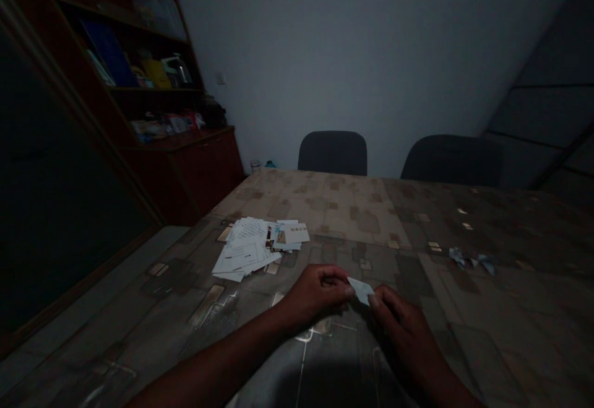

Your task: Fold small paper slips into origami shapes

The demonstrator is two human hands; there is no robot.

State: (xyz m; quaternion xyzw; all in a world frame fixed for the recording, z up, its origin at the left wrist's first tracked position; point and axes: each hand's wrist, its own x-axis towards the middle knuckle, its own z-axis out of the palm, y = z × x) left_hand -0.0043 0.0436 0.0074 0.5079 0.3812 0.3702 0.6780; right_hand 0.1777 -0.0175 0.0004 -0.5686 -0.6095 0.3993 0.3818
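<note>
A small folded piece of pale paper (361, 290) is stretched between my two hands, just above the table. My left hand (320, 290) pinches its left corner between thumb and fingers. On the other side, my right hand (401, 318) grips the lower right edge with thumb and forefinger. Beyond my left hand lies a loose pile of printed papers and cards (244, 250), fanned out and overlapping. Off to the right, several small folded paper pieces (472, 259) rest close together; their exact shape is too dim to make out.
The table (325, 204) wears a patterned brown cover. Two dark chairs (333, 153) stand at its far side, against a pale wall. To the left is a wooden cabinet (204, 169) with shelves holding a yellow object (156, 73), a kettle (182, 72) and other items. The room is dim.
</note>
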